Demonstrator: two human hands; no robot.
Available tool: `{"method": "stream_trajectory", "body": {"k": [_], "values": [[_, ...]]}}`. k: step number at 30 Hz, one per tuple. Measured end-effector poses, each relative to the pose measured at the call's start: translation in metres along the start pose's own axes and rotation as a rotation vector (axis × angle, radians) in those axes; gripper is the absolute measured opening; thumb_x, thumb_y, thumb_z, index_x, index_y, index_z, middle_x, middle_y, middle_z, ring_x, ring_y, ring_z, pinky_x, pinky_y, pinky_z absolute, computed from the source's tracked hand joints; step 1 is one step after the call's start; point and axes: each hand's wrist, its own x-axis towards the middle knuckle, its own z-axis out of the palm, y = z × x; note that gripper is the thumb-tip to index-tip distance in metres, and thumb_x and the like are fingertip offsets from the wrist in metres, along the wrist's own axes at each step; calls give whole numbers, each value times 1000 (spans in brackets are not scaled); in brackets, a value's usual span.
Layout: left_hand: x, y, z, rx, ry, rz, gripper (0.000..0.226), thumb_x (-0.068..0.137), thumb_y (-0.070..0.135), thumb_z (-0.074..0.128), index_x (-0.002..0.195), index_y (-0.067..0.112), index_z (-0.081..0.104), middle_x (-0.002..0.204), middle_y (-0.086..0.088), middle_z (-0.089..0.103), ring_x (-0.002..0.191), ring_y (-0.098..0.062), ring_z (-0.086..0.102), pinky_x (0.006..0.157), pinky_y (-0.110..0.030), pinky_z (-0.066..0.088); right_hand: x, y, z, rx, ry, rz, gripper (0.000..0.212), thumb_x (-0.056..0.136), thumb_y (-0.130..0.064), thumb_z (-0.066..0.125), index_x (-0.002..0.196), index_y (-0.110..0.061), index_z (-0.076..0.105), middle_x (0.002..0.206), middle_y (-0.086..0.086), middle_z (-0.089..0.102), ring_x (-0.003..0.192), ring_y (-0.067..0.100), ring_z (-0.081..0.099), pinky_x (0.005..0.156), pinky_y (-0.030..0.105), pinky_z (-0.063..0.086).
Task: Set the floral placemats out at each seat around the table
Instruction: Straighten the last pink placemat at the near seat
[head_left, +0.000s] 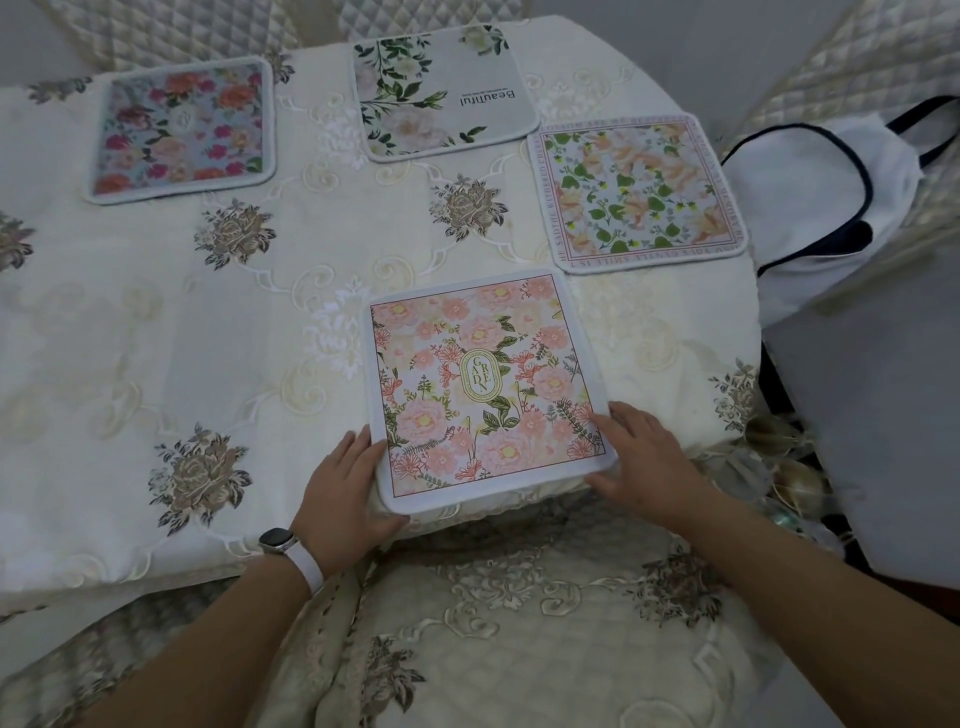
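Observation:
A pink floral placemat (483, 384) with a "Garden" oval lies at the near edge of the table (156, 332). My left hand (345, 493) grips its near left corner, thumb under the edge. My right hand (641, 457) rests on its near right corner, fingers on top and thumb at the edge. Three other placemats lie flat farther away: a blue one with red and pink flowers (182, 130) at the far left, a grey "Beautiful" one (441, 91) at the far middle, and an orange and green one (641, 192) at the right.
An embroidered cream cloth covers the table. A quilted chair seat (519, 623) sits below my arms. A white bag with dark handles (821, 192) lies on a chair at the right. Quilted chair backs (171, 31) stand behind the table.

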Motion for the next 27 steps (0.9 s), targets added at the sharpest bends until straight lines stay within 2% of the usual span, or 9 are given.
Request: {"method": "stream_trajectory", "body": {"k": [3,11,20,27], "values": [[0,1,2,-2,13,3,102,60,64,70,143,13,39,154,-11,33,143,-34,26,114,-46,23,-1,1,0,3,-2,-2,79,81,-49,67,146,-19,35,151,11,31,135,29,31,109,44,32],[3,-3,-3,7,-6,-4,104,63,65,72,146,17,34,156,-7,29,144,-28,23,116,-44,22,1,2,0,-11,27,-16,76,75,-49,72,139,-18,45,143,11,40,128,31,39,101,46,39],[3,1,-1,-4,-4,-32,105,64,62,74,148,17,31,157,-5,26,145,-26,21,115,-40,16,1,3,3,-23,37,-14,76,76,-52,70,141,-21,44,145,9,40,130,29,38,102,46,38],[2,3,-4,-3,-30,-37,105,63,64,70,148,18,29,158,-6,25,145,-27,21,117,-43,19,-1,1,3,-18,40,-5,76,76,-49,72,140,-18,45,144,12,42,129,32,40,100,48,39]]}}
